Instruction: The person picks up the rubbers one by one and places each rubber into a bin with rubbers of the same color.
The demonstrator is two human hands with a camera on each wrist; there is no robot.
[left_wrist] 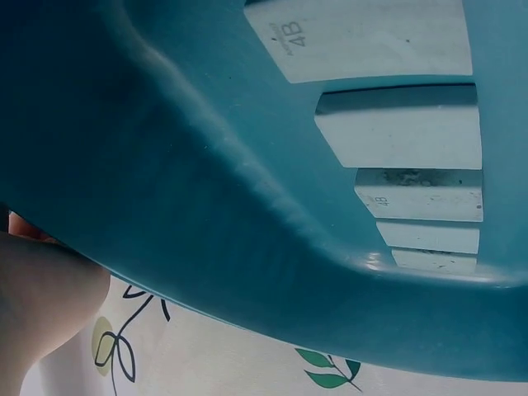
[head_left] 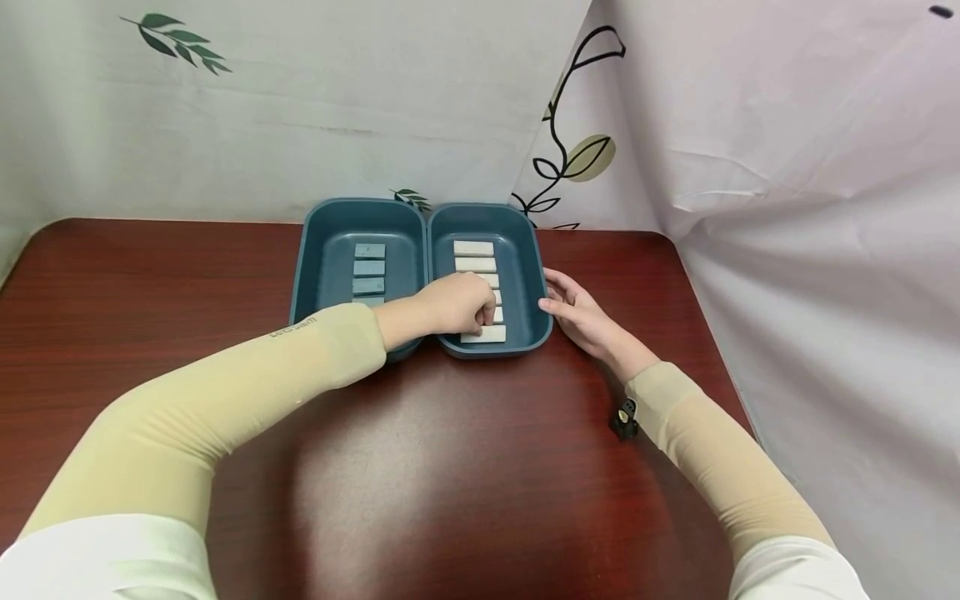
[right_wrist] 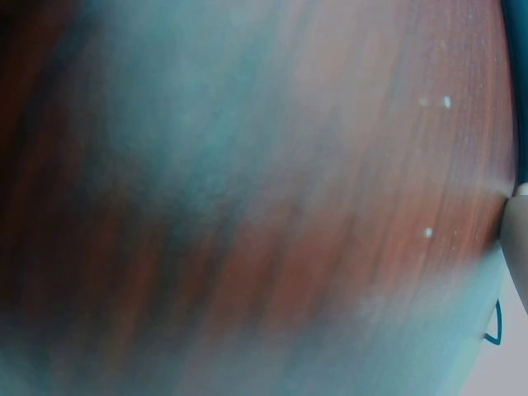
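My left hand (head_left: 459, 304) reaches into the right-hand blue tray (head_left: 534, 250). Its fingers are curled down, with thumb and fingertips pinching the nearest white eraser (head_left: 489, 335). Several more white erasers (head_left: 474, 248) lie in a column beyond it, partly hidden by the hand. In the left wrist view, "4B" is printed on one white eraser (left_wrist: 363, 37). Along the tray's right side, my right hand (head_left: 581, 315) rests with extended fingers against the outer wall and the thumb tip at the rim. The right wrist view catches only a finger (right_wrist: 516, 235) beside the tray.
A second blue tray (head_left: 300, 267) adjoins on the left, holding a column of blue-grey blocks (head_left: 369, 267), partly covered by the left forearm. Both stand near the back of the dark red wooden table (head_left: 450, 467). White cloth (head_left: 337, 108) with plant prints hangs behind and right.
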